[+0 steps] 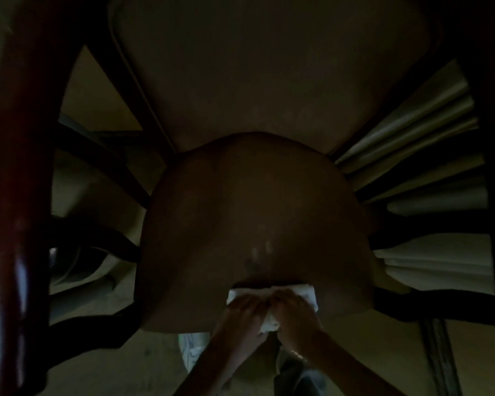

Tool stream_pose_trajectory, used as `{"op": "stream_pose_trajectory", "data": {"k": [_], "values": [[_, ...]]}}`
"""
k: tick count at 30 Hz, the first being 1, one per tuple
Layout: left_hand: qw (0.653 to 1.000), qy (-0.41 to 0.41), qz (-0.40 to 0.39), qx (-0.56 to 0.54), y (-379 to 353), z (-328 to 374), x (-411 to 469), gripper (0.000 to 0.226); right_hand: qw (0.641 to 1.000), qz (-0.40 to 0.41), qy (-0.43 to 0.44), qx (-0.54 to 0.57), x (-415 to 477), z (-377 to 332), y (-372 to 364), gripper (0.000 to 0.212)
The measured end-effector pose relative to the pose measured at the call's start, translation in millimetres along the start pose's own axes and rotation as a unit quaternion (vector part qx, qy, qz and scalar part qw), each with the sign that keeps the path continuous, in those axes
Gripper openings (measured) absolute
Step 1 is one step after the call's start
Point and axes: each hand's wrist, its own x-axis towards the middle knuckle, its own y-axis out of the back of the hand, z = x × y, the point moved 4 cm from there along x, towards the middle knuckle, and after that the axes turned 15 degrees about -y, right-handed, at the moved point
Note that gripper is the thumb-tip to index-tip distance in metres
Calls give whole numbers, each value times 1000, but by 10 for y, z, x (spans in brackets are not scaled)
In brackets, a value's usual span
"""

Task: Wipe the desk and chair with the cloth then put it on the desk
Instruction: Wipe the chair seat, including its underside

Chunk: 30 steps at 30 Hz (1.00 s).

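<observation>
Left hand (240,310) and right hand (296,312) working side by side, fingers bending over and clamping cloth (300,292); cloth lying crosswise on near edge of chair (255,210), rounded panel stretching ahead of fingertips, both hands equally near

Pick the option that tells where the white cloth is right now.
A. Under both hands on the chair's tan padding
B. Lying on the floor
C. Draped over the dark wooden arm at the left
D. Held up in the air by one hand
A: the left hand and the right hand both hold the white cloth against the near edge of the chair's tan padding.
</observation>
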Motion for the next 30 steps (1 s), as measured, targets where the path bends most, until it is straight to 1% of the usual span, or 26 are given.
{"op": "stream_pose_trajectory", "data": {"k": [1, 2, 4, 5, 6, 8, 9, 11, 12, 13, 15, 16, 17, 18, 19, 20, 21, 22, 23, 24, 25, 26, 27, 28, 29, 30], "values": [[1000, 8, -13, -16, 106, 25, -9, 49, 1000, 12, -2, -11, -20, -3, 111, 38], [1000, 11, -5, -21, 228, 25, -20, 51, 999, 24, -2, -24, -55, 0, 260, 35], [999, 5, -1, -48, 515, 28, -39, 57, 998, 49, -3, -42, -120, 8, 579, 37], [997, 8, 11, -78, 683, 3, -53, 60, 997, 63, -2, -53, -136, 19, 745, 38], [990, 14, 31, -137, 847, -30, -64, 61, 995, 77, 5, -60, -154, 26, 928, 37], [957, 23, 45, -287, 1209, -8, -83, 59, 990, 115, 30, -71, -185, 46, 1286, 34], [938, 24, 63, -340, 1380, 6, -86, 56, 989, 122, 39, -70, -199, 60, 1451, 36], [908, 25, 105, -405, 1676, 62, -100, 47, 991, 117, 41, -43, -252, 76, 1752, 43], [901, 25, 130, -413, 1797, 90, -114, 41, 991, 122, 45, -30, -296, 69, 1881, 45], [899, 25, 164, -405, 1892, 111, -130, 40, 987, 149, 56, -33, -334, 58, 2002, 44], [889, 38, 244, -385, 2025, 162, -171, 45, 967, 244, 63, -40, -432, 62, 2217, 40], [875, 50, 284, -388, 2067, 192, -196, 47, 959, 278, 48, -15, -476, 90, 2279, 43], [853, 65, 319, -407, 2095, 228, -220, 44, 955, 292, 34, 42, -522, 116, 2312, 50], [826, 80, 348, -436, 2108, 265, -245, 39, 949, 287, 19, 128, -578, 136, 2324, 57], [796, 95, 369, -470, 2117, 299, -262, 33, 936, 249, 7, 247, -631, 132, 2296, 63], [765, 107, 384, -505, 2139, 337, -278, 30, 908, 162, 9, 385, -668, 102, 2226, 67], [738, 116, 393, -537, 2162, 370, -299, 29, 854, 64, 31, 515, -727, 38, 2138, 67], [716, 120, 400, -560, 2195, 382, -311, 29, 800, 1, 64, 597, -803, -36, 2071, 64], [702, 122, 409, -570, 2243, 378, -322, 29, 756, -40, 65, 650, -865, -75, 1966, 57], [695, 124, 419, -571, 2300, 375, -345, 30, 733, -51, 48, 676, -894, -78, 1856, 48], [694, 126, 429, -565, 2347, 368, -366, 30, 702, -80, -3, 708, -915, -62, 1765, 38], [698, 125, 436, -554, 2393, 367, -386, 32, 627, -126, -31, 769, -939, -47, 1698, 36], [708, 123, 441, -538, 2434, 367, -410, 36, 600, -150, -87, 781, -912, -16, 1620, 47], [716, 121, 446, -523, 2475, 369, -437, 41, 556, -226, -101, 793, -908, -50, 1551, 63], [719, 119, 448, -517, 2514, 369, -459, 45, 536, -277, -47, 796, -962, -107, 1525, 77], [713, 113, 445, -530, 2552, 377, -475, 49, 536, -257, -13, 804, -957, -36, 1515, 85]]}}
